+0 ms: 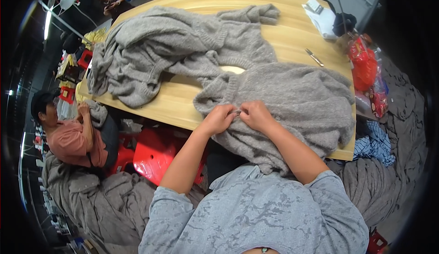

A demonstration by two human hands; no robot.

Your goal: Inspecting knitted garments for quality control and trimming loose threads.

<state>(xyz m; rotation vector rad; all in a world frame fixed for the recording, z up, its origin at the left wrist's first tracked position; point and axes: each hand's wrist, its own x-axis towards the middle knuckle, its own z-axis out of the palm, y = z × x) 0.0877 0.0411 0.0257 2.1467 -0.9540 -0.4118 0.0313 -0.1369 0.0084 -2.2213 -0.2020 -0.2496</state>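
Note:
A grey knit sweater (297, 100) lies spread over the front edge of the table, its lower part hanging toward my body. My left hand (220, 118) is closed on the sweater's near left part, thumb and fingers pinched together. Close beside it, my right hand (257, 116) pinches the same fabric. The fingertips of both hands almost meet over a small fold of knit; any smaller thing between them is too small to make out. More grey knitwear (146, 43) lies heaped across the table's left and far side, with ribbed bands showing.
The wooden table (176, 110) holds small thread snips (314, 57) at right and a white plastic packet (323, 23) farther back. Red bags (363, 62) hang beside its right edge. A red stool (153, 155) and a seated person (73, 139) handling grey fabric are at left. Knit heaps (105, 203) flank me.

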